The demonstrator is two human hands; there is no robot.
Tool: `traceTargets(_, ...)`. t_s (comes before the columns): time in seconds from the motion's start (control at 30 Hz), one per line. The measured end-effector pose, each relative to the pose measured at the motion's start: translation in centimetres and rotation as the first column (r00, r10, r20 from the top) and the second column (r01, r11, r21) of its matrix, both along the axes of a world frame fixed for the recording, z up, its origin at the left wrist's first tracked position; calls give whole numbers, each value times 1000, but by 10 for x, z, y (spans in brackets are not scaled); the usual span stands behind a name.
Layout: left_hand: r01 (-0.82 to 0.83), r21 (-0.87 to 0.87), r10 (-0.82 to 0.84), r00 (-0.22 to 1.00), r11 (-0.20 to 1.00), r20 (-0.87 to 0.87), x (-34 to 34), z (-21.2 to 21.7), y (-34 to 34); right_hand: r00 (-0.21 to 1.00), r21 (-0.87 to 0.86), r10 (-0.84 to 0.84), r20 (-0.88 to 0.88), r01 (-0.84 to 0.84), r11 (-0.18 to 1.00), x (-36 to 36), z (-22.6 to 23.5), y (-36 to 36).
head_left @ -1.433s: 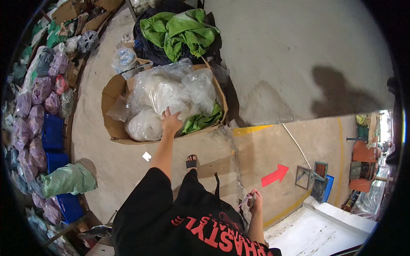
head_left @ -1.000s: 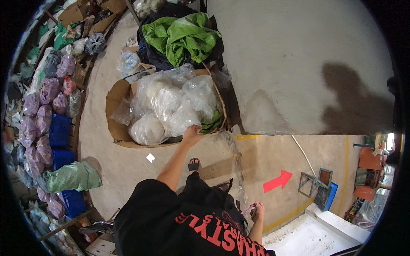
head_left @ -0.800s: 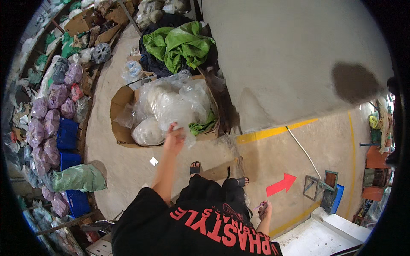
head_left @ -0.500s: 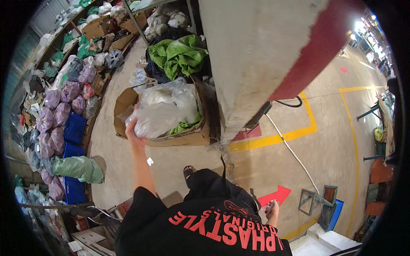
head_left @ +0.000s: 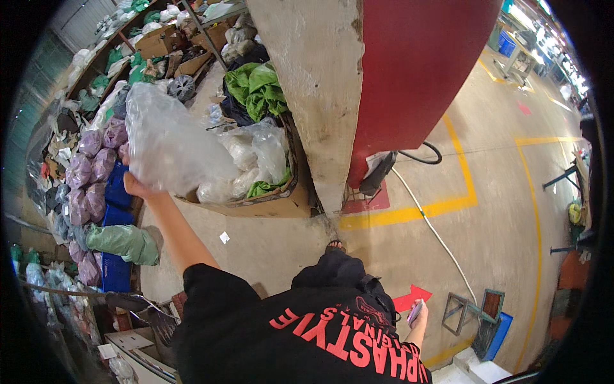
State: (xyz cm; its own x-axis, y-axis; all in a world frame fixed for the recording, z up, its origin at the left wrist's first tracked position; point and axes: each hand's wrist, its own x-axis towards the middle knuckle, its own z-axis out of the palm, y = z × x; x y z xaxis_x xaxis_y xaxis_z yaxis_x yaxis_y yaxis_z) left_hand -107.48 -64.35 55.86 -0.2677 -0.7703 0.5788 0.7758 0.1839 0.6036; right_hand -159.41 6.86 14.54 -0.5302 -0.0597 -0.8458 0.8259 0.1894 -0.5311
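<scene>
Head view: person lifting a clear plastic bag

Left hand (head_left: 135,185) is raised, fingers closed around a large clear plastic bag (head_left: 169,144) held up just above it. Beyond the hand, a cardboard box (head_left: 268,201) holds more bags. Right hand (head_left: 419,315) hangs low, clasped around a small flat object (head_left: 414,312).

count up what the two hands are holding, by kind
clear plastic bag, gripped by the left hand: 1
small flat pinkish thing, held in the right hand: 1
total: 2
</scene>
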Motion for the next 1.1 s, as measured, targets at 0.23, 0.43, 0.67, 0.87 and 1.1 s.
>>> traceTargets(0.23, -265, 22, 266, 957, 964, -118, 0, -14, 16, 938, 26, 295, 181, -304, 952, -23, -19, -1)
traceTargets(0.43, -648, 159, 665, 742, 745, -90, 23, 25, 0, 922, 75, 382, 61, -386, 919, -105, -36, -86)
traceTargets(0.67, -867, 332, 915, 403, 371, 32, 13, 11, 36, 865, -159, 499, -54, -501, 851, -203, -17, -152)
traceTargets(0.87, -939, 257, 708, 340, 226, 619, -19, -181, 126, 786, -45, 618, 24, -617, 786, -271, -2, -54)
traceTargets(1.1, -326, 608, -593, 155, 724, 790, -487, -413, 348, 776, 138, 628, 52, -629, 765, -316, 10, 106)
